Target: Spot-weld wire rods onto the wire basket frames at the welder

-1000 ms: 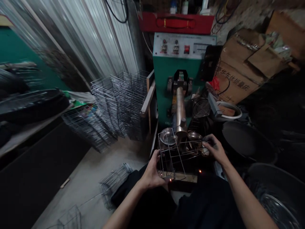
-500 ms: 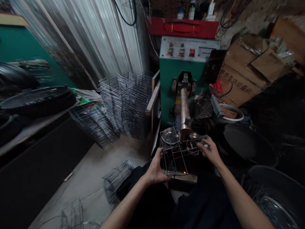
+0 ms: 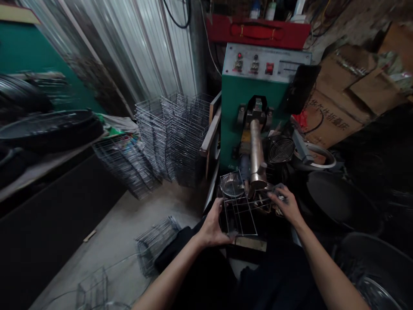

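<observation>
My left hand is closed on the left side of a small wire rack, its thumb along the near edge. At the right, my right hand has its fingers pinched at the end of a thin wire that runs to the rack. Whether another small piece is in those fingers is hidden. The rack lies tilted just below the thick metal arm of a green machine. Behind the rack's far part sits a shallow metal bowl.
Tall stacks of wire baskets stand left of the machine. Another wire bundle is on the floor by my knee. Black round tubs are at the right, below a cardboard box. A small fan sits beside the arm.
A small orange spark at the rack's near corner is gone. The view has shifted slightly, and both hands keep their hold with the rack in nearly the same place.
</observation>
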Demonstrator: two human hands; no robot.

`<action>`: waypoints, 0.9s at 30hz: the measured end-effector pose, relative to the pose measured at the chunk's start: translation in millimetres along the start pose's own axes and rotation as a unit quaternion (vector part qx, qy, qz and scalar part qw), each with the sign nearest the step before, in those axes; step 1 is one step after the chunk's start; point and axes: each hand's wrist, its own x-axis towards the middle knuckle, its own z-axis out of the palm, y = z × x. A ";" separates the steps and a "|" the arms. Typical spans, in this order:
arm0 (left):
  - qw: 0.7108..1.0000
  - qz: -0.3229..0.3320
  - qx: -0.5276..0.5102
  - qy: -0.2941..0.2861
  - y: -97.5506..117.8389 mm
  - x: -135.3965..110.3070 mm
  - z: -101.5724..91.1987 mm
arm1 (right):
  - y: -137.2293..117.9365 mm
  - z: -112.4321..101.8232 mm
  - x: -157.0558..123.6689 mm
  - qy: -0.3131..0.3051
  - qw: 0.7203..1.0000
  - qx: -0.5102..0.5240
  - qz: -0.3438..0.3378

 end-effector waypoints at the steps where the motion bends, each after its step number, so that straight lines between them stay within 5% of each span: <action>1: 1.000 -0.002 -0.001 0.001 1.7 1.2 -0.3 | 0.6 0.1 0.3 0.000 1.000 0.005 0.001; 21: 1.000 0.018 -0.002 -0.008 4.7 27.2 -3.8 | -1.1 -0.7 12.5 0.021 1.000 0.006 -0.015; 27: 0.999 -0.024 -0.036 0.011 23.7 -2.1 5.5 | 19.7 -19.4 -23.7 0.059 0.998 0.020 0.027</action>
